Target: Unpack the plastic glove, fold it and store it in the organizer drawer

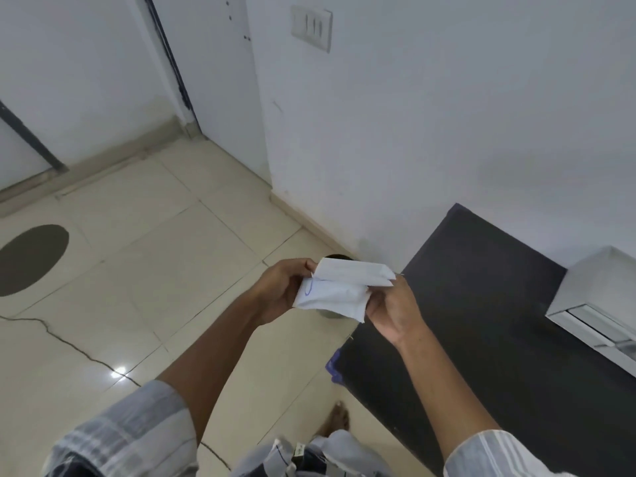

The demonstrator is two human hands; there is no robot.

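Now white packet [339,289] between both hands' grip

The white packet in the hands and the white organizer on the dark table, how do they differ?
The white packet is soft, creased and held in the air between left hand and right hand; the white organizer is a rigid box resting on the dark table. The packet bears a blue mark; the organizer looks plain. Both are white.
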